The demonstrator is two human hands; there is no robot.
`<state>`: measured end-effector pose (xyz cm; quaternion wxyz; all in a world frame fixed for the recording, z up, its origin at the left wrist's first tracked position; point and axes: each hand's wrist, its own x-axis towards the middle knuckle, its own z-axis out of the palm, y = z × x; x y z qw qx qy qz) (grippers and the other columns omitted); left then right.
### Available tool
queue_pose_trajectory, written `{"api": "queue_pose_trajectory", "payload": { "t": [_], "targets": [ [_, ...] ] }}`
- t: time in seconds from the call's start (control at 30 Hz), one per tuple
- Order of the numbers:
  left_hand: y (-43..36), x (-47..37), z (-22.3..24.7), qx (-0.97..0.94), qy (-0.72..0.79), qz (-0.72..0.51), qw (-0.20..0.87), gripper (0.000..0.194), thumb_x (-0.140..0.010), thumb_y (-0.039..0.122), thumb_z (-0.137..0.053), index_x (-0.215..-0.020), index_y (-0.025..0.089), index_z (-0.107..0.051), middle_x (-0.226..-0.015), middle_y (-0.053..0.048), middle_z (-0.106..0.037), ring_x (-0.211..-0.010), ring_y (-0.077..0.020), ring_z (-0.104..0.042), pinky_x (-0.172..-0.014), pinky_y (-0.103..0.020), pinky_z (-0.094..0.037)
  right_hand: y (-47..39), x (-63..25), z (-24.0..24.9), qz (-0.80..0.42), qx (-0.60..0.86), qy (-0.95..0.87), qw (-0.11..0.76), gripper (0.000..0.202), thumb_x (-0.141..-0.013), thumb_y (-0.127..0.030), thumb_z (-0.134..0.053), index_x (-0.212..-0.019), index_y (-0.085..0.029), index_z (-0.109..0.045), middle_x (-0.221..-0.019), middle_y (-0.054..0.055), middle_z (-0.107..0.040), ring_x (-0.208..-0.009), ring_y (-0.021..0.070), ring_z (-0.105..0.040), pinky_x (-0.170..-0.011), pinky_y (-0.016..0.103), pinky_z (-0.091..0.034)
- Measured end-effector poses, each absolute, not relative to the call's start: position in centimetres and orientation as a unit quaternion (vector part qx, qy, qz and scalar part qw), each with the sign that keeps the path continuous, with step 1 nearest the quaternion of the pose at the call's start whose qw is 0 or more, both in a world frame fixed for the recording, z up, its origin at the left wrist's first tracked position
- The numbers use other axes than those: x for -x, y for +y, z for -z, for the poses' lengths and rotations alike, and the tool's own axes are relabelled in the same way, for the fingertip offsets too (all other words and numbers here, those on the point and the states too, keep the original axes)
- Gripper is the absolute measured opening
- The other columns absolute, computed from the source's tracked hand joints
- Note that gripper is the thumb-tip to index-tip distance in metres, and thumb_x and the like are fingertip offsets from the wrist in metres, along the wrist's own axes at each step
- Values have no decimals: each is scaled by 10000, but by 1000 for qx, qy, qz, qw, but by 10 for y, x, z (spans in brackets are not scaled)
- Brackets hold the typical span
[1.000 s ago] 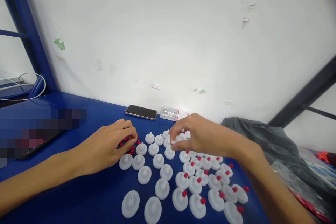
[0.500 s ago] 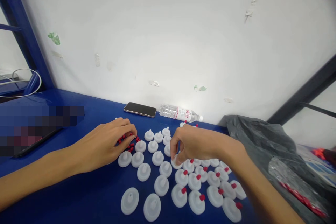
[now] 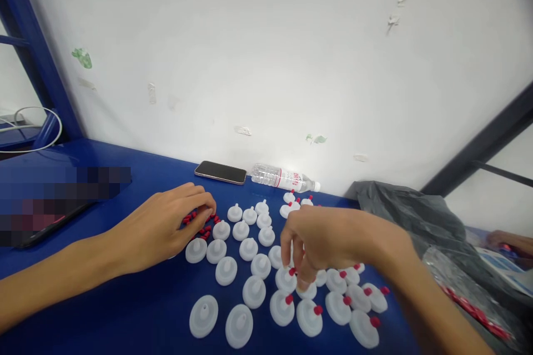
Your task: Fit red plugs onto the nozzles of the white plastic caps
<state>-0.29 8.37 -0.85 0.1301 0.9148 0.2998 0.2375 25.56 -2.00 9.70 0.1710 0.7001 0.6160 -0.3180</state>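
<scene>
Several white round discs with short spouts, such as one uncapped disc (image 3: pixel 226 270), lie across the blue table (image 3: pixel 125 310). On the right side, many carry red caps, like the capped disc (image 3: pixel 282 307). My left hand (image 3: pixel 179 219) rests over a small heap of loose red caps (image 3: pixel 205 229), thumb and fingers pressed together; what they hold, if anything, is hidden. Over the capped discs, my right hand (image 3: pixel 320 238) points down, its fingers bent and its thumb at a white disc (image 3: pixel 307 290). Its fingertips are partly hidden, and its grip is unclear.
A phone (image 3: pixel 220 172) and a clear bottle (image 3: pixel 285 178) lie along the wall. Grey plastic sheeting (image 3: pixel 400 211) and a clear bag with red pieces (image 3: pixel 466 294) are at right. Another person's hand (image 3: pixel 506 239) shows at the far right.
My right hand has moved right and slightly down, uncovering discs near the middle. My left hand has stayed almost in place over the red caps. Another person's hand has appeared at the far right.
</scene>
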Motion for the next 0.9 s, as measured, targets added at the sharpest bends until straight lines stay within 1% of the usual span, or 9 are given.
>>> {"api": "queue_pose_trajectory", "payload": {
  "t": [0.17,0.27,0.4,0.47,0.57,0.63,0.77,0.83,0.9],
  "targets": [
    [81,3,9,-913,294,-255,122,362,-1098,497,-421,-995,271,-685,-974,-13,-713,-897,-209,-619,-795,-348,-459,-24,-252,-86,265,-672,683,110,262,-764,-10,-800,-726,-268,-817,-747,-11,-797,-649,187,-745,-486,236,-468],
    [77,2,7,-911,271,-300,87,307,-1106,417,-445,-1040,249,-694,-1006,-20,-719,-908,-192,-633,-802,-340,-481,-24,-265,-87,233,-637,734,27,190,-846,-97,-773,-762,-259,-822,-769,7,-799,-635,178,-731,-494,245,-480],
    [68,3,6,-910,212,-355,29,230,-1107,283,-454,-1093,226,-676,-973,-29,-697,-857,-167,-619,-738,-324,-463,-26,-264,-93,158,-613,773,-43,105,-945,-238,-751,-860,-268,-804,-893,8,-813,-765,190,-739,-582,279,-496],
    [64,4,7,-913,185,-362,12,201,-1103,337,-494,-1166,238,-657,-1000,-40,-708,-876,-185,-634,-720,-340,-453,-25,-253,-94,136,-602,785,-51,86,-964,-246,-747,-892,-260,-792,-893,1,-805,-794,184,-723,-614,288,-483],
    [57,4,11,-923,164,-348,4,400,-1056,569,-580,-1323,274,-615,-1106,-59,-726,-947,-229,-659,-720,-365,-465,-24,-233,-91,133,-576,804,-65,76,-987,-251,-746,-921,-243,-782,-859,-7,-793,-802,173,-710,-637,287,-452],
    [53,2,12,-931,165,-325,28,383,-1034,571,-622,-1292,288,-642,-1083,-44,-724,-921,-223,-645,-715,-360,-476,-23,-224,-87,141,-547,821,-77,94,-1011,-267,-743,-925,-242,-770,-840,-26,-788,-773,154,-702,-633,278,-425],
    [50,-2,5,-927,185,-305,116,153,-1039,402,-642,-1110,281,-704,-941,5,-712,-823,-174,-597,-700,-325,-473,-23,-220,-80,132,-494,851,-117,145,-1036,-315,-746,-917,-231,-746,-804,-49,-773,-734,133,-697,-636,270,-423],
    [51,-3,-1,-912,207,-316,156,173,-1030,423,-643,-1041,267,-717,-880,19,-701,-774,-156,-579,-703,-314,-471,-22,-222,-77,102,-473,861,-153,119,-1014,-356,-779,-1038,-242,-751,-927,-38,-792,-839,152,-724,-710,277,-475],
    [53,-3,-6,-890,247,-328,200,236,-1006,481,-659,-996,257,-732,-803,29,-679,-699,-140,-543,-649,-294,-456,-20,-224,-73,67,-465,863,-184,289,-973,-362,-829,-1228,-281,-721,-1204,-15,-773,-938,163,-732,-766,290,-509]
  ]
}}
